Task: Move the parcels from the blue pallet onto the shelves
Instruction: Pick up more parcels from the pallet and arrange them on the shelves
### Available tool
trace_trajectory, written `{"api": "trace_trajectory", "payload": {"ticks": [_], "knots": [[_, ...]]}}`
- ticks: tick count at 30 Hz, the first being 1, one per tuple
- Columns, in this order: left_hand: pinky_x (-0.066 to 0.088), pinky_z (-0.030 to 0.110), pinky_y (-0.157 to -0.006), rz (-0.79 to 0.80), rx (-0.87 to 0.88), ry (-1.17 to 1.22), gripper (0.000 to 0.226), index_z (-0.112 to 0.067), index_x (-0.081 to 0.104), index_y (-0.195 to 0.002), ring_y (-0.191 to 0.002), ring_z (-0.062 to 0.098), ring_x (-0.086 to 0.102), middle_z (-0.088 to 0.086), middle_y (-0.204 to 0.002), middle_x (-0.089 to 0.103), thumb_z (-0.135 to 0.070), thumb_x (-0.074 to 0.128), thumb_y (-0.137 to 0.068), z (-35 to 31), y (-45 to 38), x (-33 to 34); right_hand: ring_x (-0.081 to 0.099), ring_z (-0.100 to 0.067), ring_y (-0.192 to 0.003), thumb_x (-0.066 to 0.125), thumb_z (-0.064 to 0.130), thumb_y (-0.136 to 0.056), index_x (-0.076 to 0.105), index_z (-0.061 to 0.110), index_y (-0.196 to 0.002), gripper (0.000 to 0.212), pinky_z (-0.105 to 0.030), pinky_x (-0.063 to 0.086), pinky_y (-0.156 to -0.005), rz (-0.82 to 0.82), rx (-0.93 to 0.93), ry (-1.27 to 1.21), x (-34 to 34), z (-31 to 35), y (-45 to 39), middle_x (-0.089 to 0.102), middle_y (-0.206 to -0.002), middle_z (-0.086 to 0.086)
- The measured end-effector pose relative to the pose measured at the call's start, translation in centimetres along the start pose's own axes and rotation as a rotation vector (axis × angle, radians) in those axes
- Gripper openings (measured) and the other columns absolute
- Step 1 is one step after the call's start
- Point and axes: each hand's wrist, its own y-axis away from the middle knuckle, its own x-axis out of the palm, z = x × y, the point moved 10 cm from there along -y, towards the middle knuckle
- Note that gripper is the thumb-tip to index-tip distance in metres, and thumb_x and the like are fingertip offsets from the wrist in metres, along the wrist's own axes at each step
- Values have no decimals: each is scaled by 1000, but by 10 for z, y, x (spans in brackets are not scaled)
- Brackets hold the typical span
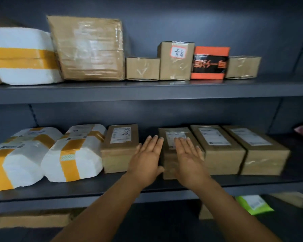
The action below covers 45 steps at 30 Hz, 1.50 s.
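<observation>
A brown cardboard parcel (171, 137) with a white label lies on the middle shelf (112, 187), between a similar box (120, 149) on its left and two more boxes (222, 147) on its right. My left hand (146, 159) lies flat, fingers straight, against the parcel's left side in the gap there. My right hand (189, 154) rests flat on the parcel's top, fingers straight. The blue pallet is out of view.
Two white foam parcels (72, 158) with yellow tape fill the middle shelf's left end. The upper shelf (147, 91) carries a foam parcel, a large taped box, and several small boxes, one orange and black (209, 63). A green packet (254, 205) lies on the shelf below.
</observation>
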Motion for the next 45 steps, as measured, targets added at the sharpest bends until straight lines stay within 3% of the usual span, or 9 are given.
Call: {"api": "trace_trajectory", "payload": {"ticks": [10,17,24,45], "knots": [[3,41,-119,83,171,-16,84,-27,1,-153,-148,18,-4,-1,-162,0,-27,59,-93,-136,-61,38,-15,-19,-147,64,22,-87,-9,19,-153,98,-39,-5,-118,-6,227,63,-49,-170,23,-10,-161,1],[9,55,-116,157,137,-82,80,-29,8,-152,-148,24,0,0,-160,7,-14,58,-92,-152,-85,75,-10,-32,-147,69,27,-78,1,30,-153,101,-48,8,-118,85,384,112,-46,-262,21,-2,-161,0],[16,55,-114,76,90,-122,85,-30,16,-150,-145,25,13,-1,-155,20,-5,65,-84,-125,-92,76,7,-26,-145,69,33,-80,16,27,-152,90,-31,14,-118,7,223,85,-32,-233,-5,19,-156,2],[21,46,-114,13,-4,-150,79,-31,24,-149,-141,21,23,-3,-152,26,-6,63,-84,-51,-97,64,3,-24,-147,68,26,-82,12,25,-153,91,-31,10,-120,77,141,0,-7,-177,-37,13,-158,-1]]}}
